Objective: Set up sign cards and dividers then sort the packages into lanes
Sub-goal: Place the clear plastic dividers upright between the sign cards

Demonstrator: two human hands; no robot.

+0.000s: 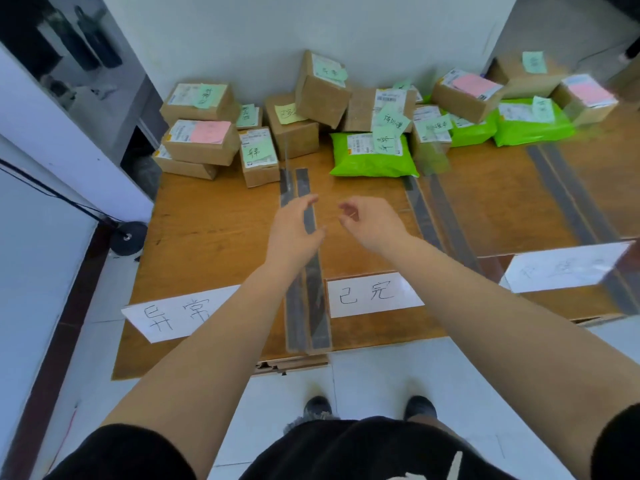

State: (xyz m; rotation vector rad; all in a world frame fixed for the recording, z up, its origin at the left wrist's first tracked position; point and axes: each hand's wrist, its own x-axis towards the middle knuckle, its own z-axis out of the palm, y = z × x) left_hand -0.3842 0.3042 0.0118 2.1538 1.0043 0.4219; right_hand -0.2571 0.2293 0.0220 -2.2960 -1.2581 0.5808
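Black shorts (363, 452) and dark shoes fill the bottom centre. Brown wooden board (214, 237) spans mid-frame, flat, chipped at its lower edge. Packages (304, 109) cluster along its top: tan cardboard boxes, glossy green poly mailers, pastel sticky notes on each. Clear dividers stand upright on grey strips; central divider (308, 296) runs down the centre. White sign cards: left card (173, 315), middle card (372, 294), blurred right card (564, 268). Left hand (294, 226) open wide, empty, above central divider; right hand (370, 221) loosely curled, empty.
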